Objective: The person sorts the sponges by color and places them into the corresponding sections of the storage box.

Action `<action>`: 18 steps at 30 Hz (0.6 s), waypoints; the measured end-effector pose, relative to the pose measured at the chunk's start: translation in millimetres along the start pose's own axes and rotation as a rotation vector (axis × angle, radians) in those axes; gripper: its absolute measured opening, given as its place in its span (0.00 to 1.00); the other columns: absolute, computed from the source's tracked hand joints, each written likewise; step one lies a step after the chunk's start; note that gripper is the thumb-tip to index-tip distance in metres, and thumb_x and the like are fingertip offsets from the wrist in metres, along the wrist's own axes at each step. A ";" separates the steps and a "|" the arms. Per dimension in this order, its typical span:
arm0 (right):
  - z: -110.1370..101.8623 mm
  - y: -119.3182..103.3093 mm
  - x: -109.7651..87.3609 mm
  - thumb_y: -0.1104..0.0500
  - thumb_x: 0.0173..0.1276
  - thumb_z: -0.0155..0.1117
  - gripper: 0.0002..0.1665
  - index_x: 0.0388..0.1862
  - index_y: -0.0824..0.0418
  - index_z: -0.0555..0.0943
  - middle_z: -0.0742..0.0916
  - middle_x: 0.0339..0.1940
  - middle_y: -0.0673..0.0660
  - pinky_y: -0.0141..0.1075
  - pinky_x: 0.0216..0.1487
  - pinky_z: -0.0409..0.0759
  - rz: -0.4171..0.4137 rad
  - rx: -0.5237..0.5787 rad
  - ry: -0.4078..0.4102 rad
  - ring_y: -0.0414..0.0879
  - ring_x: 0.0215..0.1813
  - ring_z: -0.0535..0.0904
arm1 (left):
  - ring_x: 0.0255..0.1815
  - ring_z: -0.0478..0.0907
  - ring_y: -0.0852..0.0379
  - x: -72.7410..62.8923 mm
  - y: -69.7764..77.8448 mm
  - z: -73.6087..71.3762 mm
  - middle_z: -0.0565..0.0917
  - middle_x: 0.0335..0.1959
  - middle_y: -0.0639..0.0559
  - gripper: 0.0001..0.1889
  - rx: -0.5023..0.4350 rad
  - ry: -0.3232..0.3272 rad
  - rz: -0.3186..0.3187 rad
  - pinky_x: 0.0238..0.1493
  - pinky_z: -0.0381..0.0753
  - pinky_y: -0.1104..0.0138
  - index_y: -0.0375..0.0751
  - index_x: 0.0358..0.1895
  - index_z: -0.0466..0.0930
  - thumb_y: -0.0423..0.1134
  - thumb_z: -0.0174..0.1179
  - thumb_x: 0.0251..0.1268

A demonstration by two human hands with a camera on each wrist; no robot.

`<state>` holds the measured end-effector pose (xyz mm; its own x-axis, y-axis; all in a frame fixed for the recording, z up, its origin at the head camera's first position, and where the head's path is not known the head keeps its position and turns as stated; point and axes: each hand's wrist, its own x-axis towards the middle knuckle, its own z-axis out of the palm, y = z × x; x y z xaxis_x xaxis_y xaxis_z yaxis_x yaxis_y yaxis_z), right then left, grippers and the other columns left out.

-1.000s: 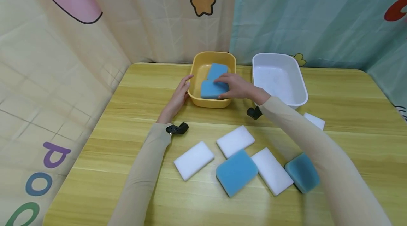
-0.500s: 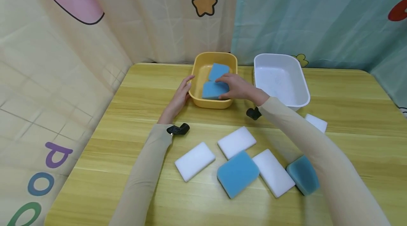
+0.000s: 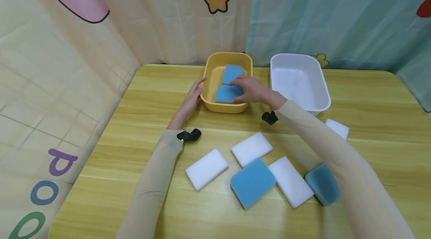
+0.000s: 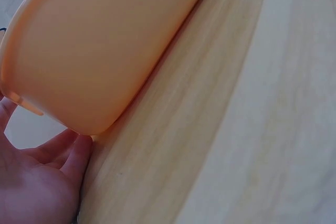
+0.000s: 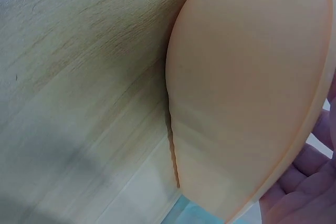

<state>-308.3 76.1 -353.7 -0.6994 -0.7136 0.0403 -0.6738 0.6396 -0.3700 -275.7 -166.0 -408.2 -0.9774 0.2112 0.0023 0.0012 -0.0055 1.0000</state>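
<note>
A yellow tub (image 3: pixel 222 108) stands at the back of the table with two blue sponges inside. My right hand (image 3: pixel 253 89) reaches over its right rim and holds the nearer blue sponge (image 3: pixel 225 94) between thumb and fingers. Behind it lies the other blue sponge (image 3: pixel 232 72), partly covered by my fingers. My left hand (image 3: pixel 189 104) rests along the tub's left side with fingers extended. In the left wrist view those fingers (image 4: pixel 79 153) touch the tub's lower corner. From the right wrist the tub's outer wall (image 5: pixel 241 87) hides the sponges, and my right hand (image 5: pixel 310 187) shows beyond the rim.
A white tub (image 3: pixel 297 78) stands to the right of the yellow one. Nearer on the table lie white sponges (image 3: pixel 206 169) and two blue sponges (image 3: pixel 253 183), one leaning on a white one. My right sleeve (image 3: pixel 330 156) partly covers another white sponge (image 3: pixel 338 128). A curtain (image 3: pixel 161 18) hangs behind.
The head view shifts slightly. Both hands stay almost still, the right one keeping its hold on the blue sponge and the left one at the yellow tub's side.
</note>
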 end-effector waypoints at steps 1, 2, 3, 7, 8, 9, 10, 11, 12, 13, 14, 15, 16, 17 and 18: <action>-0.4 0.4 -0.3 0.49 0.55 0.72 0.36 0.60 0.64 0.74 0.78 0.59 0.64 0.48 0.64 0.70 -0.007 0.000 0.005 0.57 0.62 0.72 | 0.73 0.57 0.47 0.3 0.0 0.3 0.48 0.76 0.52 0.23 0.003 0.001 -0.001 0.71 0.58 0.52 0.49 0.72 0.52 0.44 0.32 0.78; -0.9 0.6 -0.6 0.49 0.55 0.72 0.36 0.60 0.65 0.74 0.78 0.59 0.64 0.48 0.64 0.70 -0.012 0.005 0.010 0.57 0.62 0.72 | 0.73 0.57 0.47 0.4 0.0 0.5 0.48 0.76 0.52 0.23 0.010 0.001 -0.003 0.71 0.58 0.52 0.49 0.73 0.52 0.44 0.32 0.78; -1.3 0.8 -1.0 0.49 0.54 0.72 0.36 0.60 0.65 0.74 0.78 0.59 0.64 0.48 0.64 0.70 -0.017 0.009 0.015 0.58 0.62 0.72 | 0.73 0.57 0.47 0.6 0.0 0.8 0.48 0.76 0.51 0.23 0.010 0.002 -0.004 0.71 0.58 0.52 0.49 0.72 0.52 0.44 0.32 0.78; -4.9 0.6 -2.9 0.50 0.55 0.72 0.37 0.61 0.64 0.73 0.78 0.59 0.64 0.49 0.65 0.69 -0.020 0.030 0.023 0.58 0.62 0.71 | 0.73 0.57 0.48 0.9 0.7 1.3 0.49 0.76 0.51 0.23 0.004 0.006 -0.006 0.72 0.58 0.53 0.49 0.72 0.52 0.44 0.32 0.77; -5.7 0.4 -3.7 0.50 0.55 0.72 0.37 0.61 0.64 0.73 0.78 0.60 0.64 0.49 0.65 0.69 -0.019 0.034 0.024 0.58 0.63 0.71 | 0.73 0.57 0.47 0.8 0.7 1.3 0.49 0.76 0.51 0.23 0.002 0.006 -0.006 0.72 0.57 0.53 0.49 0.72 0.52 0.44 0.32 0.77; -6.3 0.5 -4.2 0.50 0.55 0.71 0.37 0.61 0.64 0.73 0.78 0.60 0.64 0.50 0.65 0.69 -0.021 0.037 0.025 0.58 0.63 0.71 | 0.73 0.57 0.47 0.8 0.8 1.4 0.49 0.76 0.51 0.23 -0.004 0.007 -0.005 0.72 0.57 0.53 0.48 0.72 0.52 0.44 0.32 0.77; -6.9 0.5 -4.7 0.50 0.55 0.71 0.37 0.61 0.64 0.73 0.78 0.60 0.64 0.50 0.64 0.69 -0.023 0.042 0.026 0.58 0.63 0.71 | 0.73 0.57 0.47 0.8 0.8 1.5 0.49 0.76 0.50 0.23 -0.009 0.006 -0.002 0.72 0.57 0.52 0.48 0.72 0.52 0.43 0.32 0.77; -7.3 0.6 -5.2 0.50 0.56 0.71 0.37 0.61 0.64 0.73 0.77 0.60 0.64 0.50 0.64 0.69 -0.024 0.043 0.029 0.57 0.63 0.71 | 0.73 0.57 0.46 0.7 0.9 1.6 0.49 0.76 0.50 0.23 -0.011 0.005 0.001 0.72 0.57 0.52 0.47 0.73 0.51 0.43 0.32 0.78; -7.7 0.6 -5.7 0.50 0.56 0.71 0.37 0.61 0.64 0.73 0.77 0.61 0.63 0.50 0.64 0.70 -0.027 0.046 0.032 0.57 0.63 0.71 | 0.72 0.57 0.46 0.6 1.0 1.8 0.49 0.76 0.50 0.23 -0.014 0.006 0.003 0.72 0.57 0.52 0.47 0.72 0.52 0.43 0.32 0.78; -8.1 0.7 -6.4 0.51 0.56 0.71 0.37 0.61 0.64 0.73 0.78 0.60 0.64 0.50 0.63 0.70 -0.031 0.049 0.036 0.57 0.63 0.71 | 0.72 0.57 0.46 0.5 1.1 1.8 0.49 0.76 0.49 0.23 -0.015 0.006 0.003 0.72 0.57 0.52 0.47 0.72 0.52 0.43 0.32 0.78; -8.4 0.8 -6.9 0.51 0.56 0.71 0.37 0.61 0.65 0.73 0.78 0.60 0.64 0.50 0.62 0.70 -0.035 0.056 0.040 0.58 0.63 0.71 | 0.72 0.57 0.46 0.5 1.3 2.0 0.49 0.76 0.49 0.23 -0.016 0.004 0.005 0.72 0.57 0.52 0.47 0.72 0.51 0.43 0.32 0.78; -8.5 1.1 -7.3 0.51 0.56 0.71 0.36 0.61 0.64 0.73 0.78 0.60 0.64 0.50 0.62 0.71 -0.039 0.060 0.044 0.58 0.62 0.71 | 0.72 0.57 0.46 0.4 1.4 2.2 0.49 0.76 0.49 0.23 -0.016 0.004 0.004 0.72 0.57 0.52 0.47 0.72 0.52 0.43 0.32 0.78; -8.7 1.1 -7.5 0.51 0.56 0.71 0.36 0.61 0.64 0.73 0.78 0.60 0.64 0.50 0.61 0.71 -0.042 0.065 0.046 0.58 0.62 0.71 | 0.72 0.57 0.46 0.3 1.5 2.2 0.49 0.76 0.49 0.23 -0.016 0.006 0.003 0.72 0.57 0.52 0.48 0.72 0.52 0.43 0.32 0.78; -8.9 1.1 -7.8 0.52 0.56 0.71 0.36 0.61 0.64 0.73 0.78 0.60 0.64 0.50 0.61 0.71 -0.046 0.068 0.048 0.58 0.62 0.71 | 0.73 0.57 0.46 0.1 1.7 2.1 0.49 0.76 0.49 0.23 -0.011 0.006 0.001 0.72 0.57 0.52 0.48 0.72 0.52 0.43 0.32 0.78; -9.1 1.2 -8.0 0.52 0.56 0.71 0.36 0.61 0.65 0.72 0.78 0.60 0.64 0.50 0.61 0.72 -0.050 0.073 0.049 0.58 0.62 0.72 | 0.73 0.57 0.46 -0.1 1.9 2.1 0.49 0.76 0.49 0.23 -0.013 0.008 -0.001 0.72 0.57 0.52 0.49 0.72 0.52 0.43 0.32 0.78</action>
<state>-305.6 85.2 -346.0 -0.6773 -0.7281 0.1050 -0.6904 0.5798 -0.4327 -275.1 -164.0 -406.3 -0.9791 0.2036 0.0009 -0.0027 -0.0175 0.9998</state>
